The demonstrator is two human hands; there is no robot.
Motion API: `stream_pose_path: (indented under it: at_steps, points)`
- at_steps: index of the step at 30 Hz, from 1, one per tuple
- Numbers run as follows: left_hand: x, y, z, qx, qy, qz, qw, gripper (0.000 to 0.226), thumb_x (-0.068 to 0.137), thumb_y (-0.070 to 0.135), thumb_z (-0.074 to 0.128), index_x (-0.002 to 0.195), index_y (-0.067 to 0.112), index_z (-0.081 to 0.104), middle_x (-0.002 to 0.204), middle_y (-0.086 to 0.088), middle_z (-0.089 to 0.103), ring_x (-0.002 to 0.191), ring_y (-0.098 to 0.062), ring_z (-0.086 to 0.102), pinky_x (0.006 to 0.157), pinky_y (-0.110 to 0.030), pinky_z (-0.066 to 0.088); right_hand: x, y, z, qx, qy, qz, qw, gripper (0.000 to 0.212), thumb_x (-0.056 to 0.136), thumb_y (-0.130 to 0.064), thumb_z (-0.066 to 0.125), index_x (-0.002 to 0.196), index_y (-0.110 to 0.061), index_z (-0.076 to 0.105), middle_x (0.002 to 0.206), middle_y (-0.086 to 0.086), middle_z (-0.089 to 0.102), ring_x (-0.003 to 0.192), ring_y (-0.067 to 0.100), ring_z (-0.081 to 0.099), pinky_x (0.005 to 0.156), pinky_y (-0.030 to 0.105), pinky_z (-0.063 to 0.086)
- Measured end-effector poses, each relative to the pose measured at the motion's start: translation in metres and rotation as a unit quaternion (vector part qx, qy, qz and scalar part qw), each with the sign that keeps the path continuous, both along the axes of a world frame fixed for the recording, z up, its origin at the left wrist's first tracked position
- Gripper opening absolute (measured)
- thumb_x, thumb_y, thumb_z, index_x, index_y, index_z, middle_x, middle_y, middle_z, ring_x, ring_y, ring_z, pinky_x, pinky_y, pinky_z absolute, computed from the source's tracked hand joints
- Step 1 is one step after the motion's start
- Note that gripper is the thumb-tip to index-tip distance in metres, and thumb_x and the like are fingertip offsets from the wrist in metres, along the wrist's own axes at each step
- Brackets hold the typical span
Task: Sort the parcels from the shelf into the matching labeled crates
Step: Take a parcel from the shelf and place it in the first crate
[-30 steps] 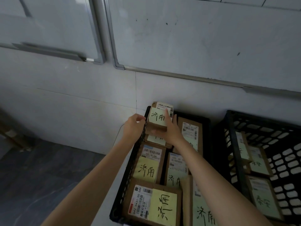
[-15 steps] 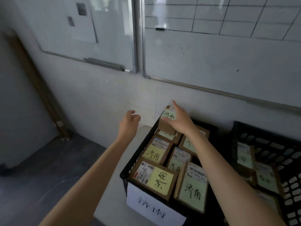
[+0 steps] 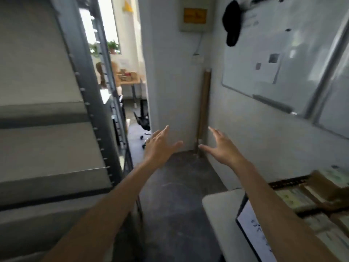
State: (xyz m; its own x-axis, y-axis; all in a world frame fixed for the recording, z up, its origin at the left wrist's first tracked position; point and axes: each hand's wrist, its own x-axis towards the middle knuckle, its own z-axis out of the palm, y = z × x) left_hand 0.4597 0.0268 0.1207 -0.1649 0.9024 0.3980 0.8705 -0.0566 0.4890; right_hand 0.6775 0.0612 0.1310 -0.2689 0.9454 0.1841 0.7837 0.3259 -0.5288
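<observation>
The left hand (image 3: 160,146) and the right hand (image 3: 221,148) are stretched out ahead at the same height. They are a little apart, palms turned partly toward each other. The fingers of both are straight and spread, and they hold nothing and touch nothing.

Below them lies a dark grey concrete floor (image 3: 175,186). Past the right hand, a brown cardboard tube (image 3: 203,110) stands upright in the wall corner. To the left rises a tall grey metal shelf unit (image 3: 56,140).

Under the right forearm, a black plastic lattice crate (image 3: 287,182) sits on a pale grey table (image 3: 219,208), near its rounded corner, with a white paper label (image 3: 253,241) on its side. Its writing is too blurred to read. Inside lie brown cardboard parcels with pale yellow notes (image 3: 300,198), packed close together.

On the right wall hangs a white whiteboard (image 3: 273,53), with a black cap (image 3: 232,21) at its upper left corner.
</observation>
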Motion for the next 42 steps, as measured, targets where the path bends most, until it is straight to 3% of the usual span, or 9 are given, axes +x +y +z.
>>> stream_pose_path:
  at_steps: [4,10,19,30,34,42]
  points:
    - [-0.104,-0.077,0.011,-0.013,0.057,0.105,0.993,0.091,0.082,0.068,0.053,0.151,0.015,0.024,0.149,-0.007,0.040,0.139,-0.024,0.032,0.114,-0.038,0.026,-0.118,-0.026,0.007,-0.003,-0.008,0.132,0.991,0.086,0.088,-0.047,0.065,0.155,-0.020,0.020,0.162,0.010,0.016,0.150,0.026,0.010,0.121,0.038,0.016]
    - [-0.235,-0.193,0.016,-0.068,0.041,0.248,0.965,0.096,0.084,0.071,0.045,0.154,0.017,0.007,0.161,-0.004,0.014,0.148,-0.024,0.008,0.120,-0.046,0.009,-0.276,-0.090,0.015,0.009,-0.020,0.297,0.955,0.081,0.088,-0.052,0.063,0.153,-0.024,0.023,0.162,0.004,0.020,0.148,0.025,0.020,0.117,0.049,0.026]
    - [-0.410,-0.377,0.008,-0.084,0.035,0.381,0.920,0.100,0.082,0.072,0.047,0.154,0.018,0.004,0.160,-0.004,0.015,0.148,-0.024,0.008,0.120,-0.047,0.008,-0.509,-0.231,0.009,0.002,-0.007,0.462,0.887,0.081,0.092,-0.051,0.058,0.155,-0.023,0.017,0.163,0.004,0.014,0.149,0.021,0.014,0.119,0.038,0.018]
    - [-0.606,-0.556,0.000,-0.091,0.049,0.487,0.868,0.104,0.078,0.075,0.051,0.153,0.017,0.008,0.158,-0.004,0.023,0.147,-0.022,0.015,0.120,-0.047,0.012,-0.751,-0.395,0.009,0.000,0.007,0.545,0.838,0.087,0.089,-0.049,0.063,0.155,-0.018,0.016,0.160,0.007,0.022,0.145,0.025,0.026,0.116,0.042,0.028]
    - [-0.658,-0.578,-0.005,-0.079,0.045,0.493,0.865,0.103,0.078,0.074,0.051,0.153,0.015,0.011,0.156,-0.004,0.027,0.146,-0.022,0.019,0.119,-0.048,0.013,-0.810,-0.423,0.005,0.006,-0.013,0.552,0.834,0.088,0.090,-0.051,0.062,0.156,-0.019,0.013,0.162,0.006,0.018,0.147,0.025,0.023,0.116,0.042,0.027]
    - [-0.760,-0.581,-0.014,-0.076,0.000,0.516,0.853,0.099,0.082,0.070,0.051,0.154,0.019,0.008,0.160,-0.002,0.018,0.148,-0.023,0.004,0.119,-0.046,0.003,-0.933,-0.437,-0.007,0.010,-0.029,0.561,0.827,0.088,0.090,-0.053,0.060,0.156,-0.020,0.011,0.162,0.006,0.018,0.146,0.026,0.026,0.116,0.046,0.031]
